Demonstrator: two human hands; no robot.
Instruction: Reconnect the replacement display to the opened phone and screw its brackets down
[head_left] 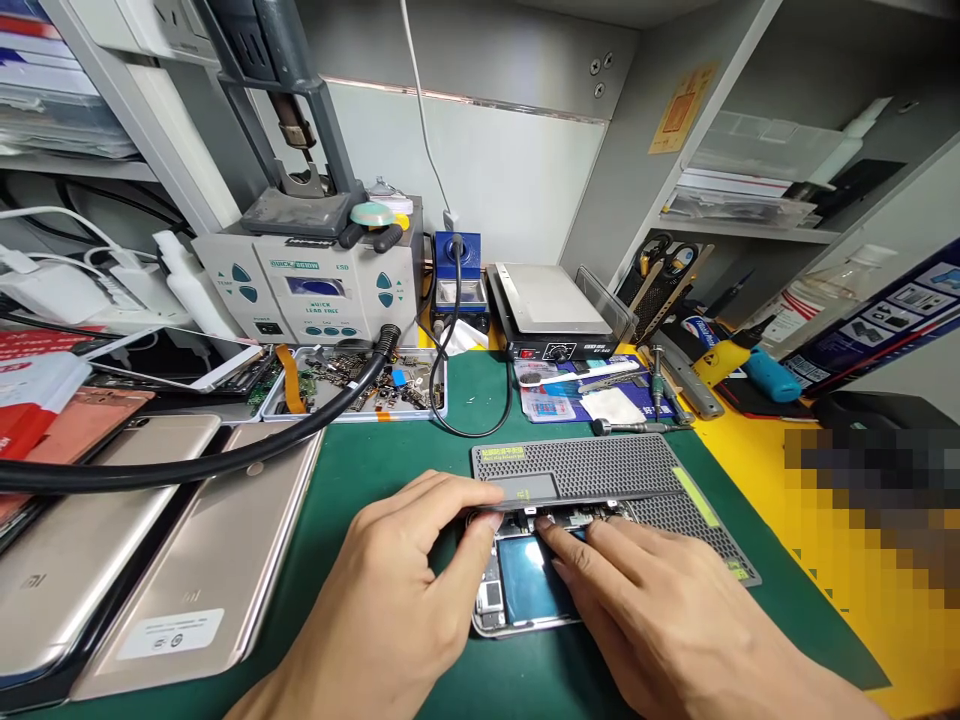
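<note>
An opened phone (487, 630) lies in front of me, its battery (534, 582) and inner parts exposed. Along its far side a thin dark panel (577, 500) stands raised, seen nearly edge-on. The thumb and index finger of my left hand (420, 560) pinch this panel at its left end. My right hand (660, 590) reaches over the phone's right part, index fingertip pressing on the parts just below the panel, other fingers bent over the battery. Behind and to the right, partly beneath the phone, is a grey textured mat (615, 460).
Two gold phone backs (202, 560) lie at the left. A black hose (300, 440) arches from the rework station (307, 285) above a tray of circuit boards (345, 385). A heating plate (551, 300), a toothbrush (577, 374) and screwdrivers (658, 385) sit farther back.
</note>
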